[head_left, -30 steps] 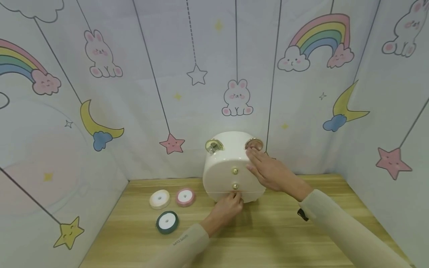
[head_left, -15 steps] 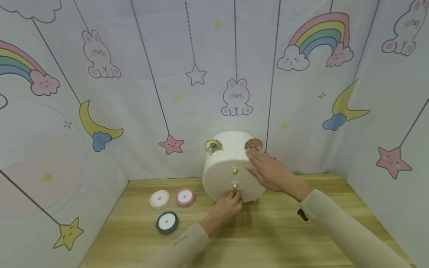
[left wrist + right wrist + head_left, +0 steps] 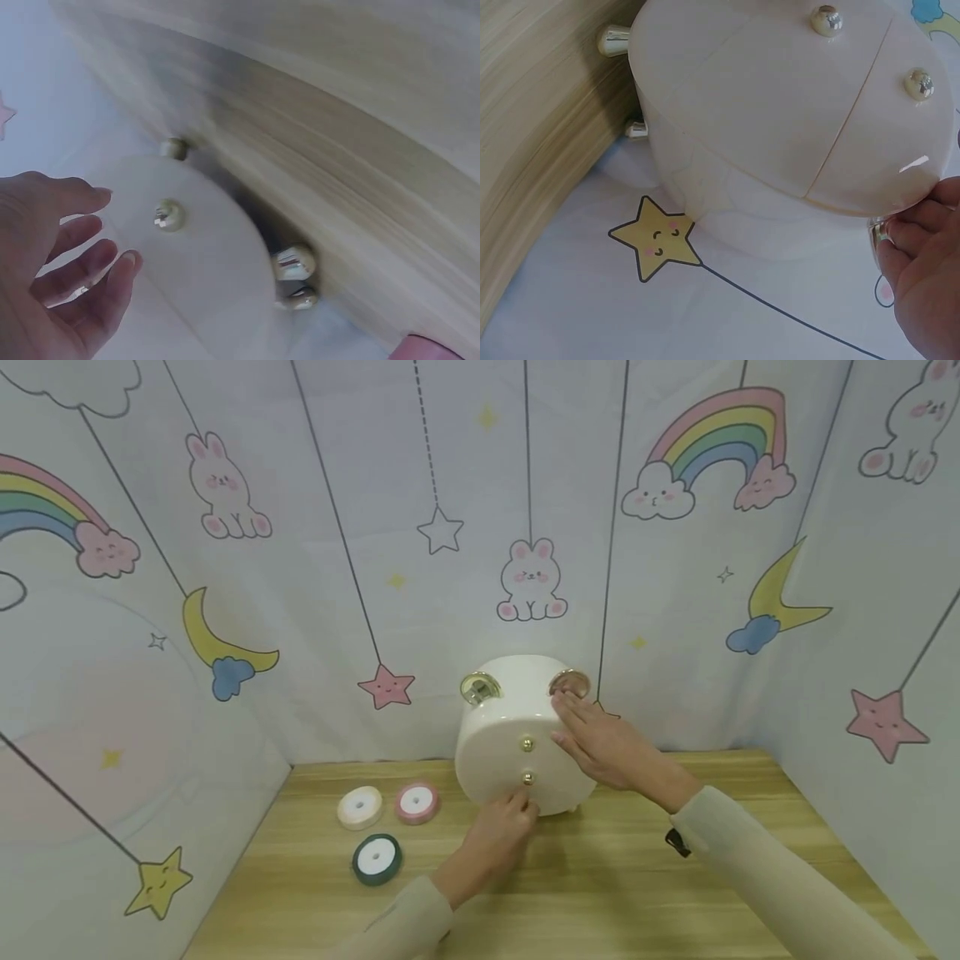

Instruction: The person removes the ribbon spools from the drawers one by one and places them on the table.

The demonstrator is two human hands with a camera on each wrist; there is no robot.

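Note:
A white, rounded jewelry box (image 3: 487,760) with drawer seams and gold knobs (image 3: 528,744) stands upright on the table. Two round gold ear-like pieces (image 3: 480,687) top it. My left hand (image 3: 498,831) is low in front of the box. In the left wrist view its fingers (image 3: 120,281) are loosely bent, apart from the lowest knob (image 3: 169,215), and hold nothing. My right hand (image 3: 603,743) rests with straight fingers on the box's upper right side, beside the right gold piece (image 3: 572,682). Small gold feet (image 3: 615,40) carry the box.
Left of the box, three ribbon spools lie on the wooden table (image 3: 637,877): cream (image 3: 360,807), pink (image 3: 417,802) and dark green (image 3: 377,859). Behind the table and at both sides hangs a white printed cloth (image 3: 300,568), close to the box's back.
The bottom drawer, out a little one second ago, has slid in flush with the front. My left hand has let go of its knob and drawn back slightly. My right hand has stayed put.

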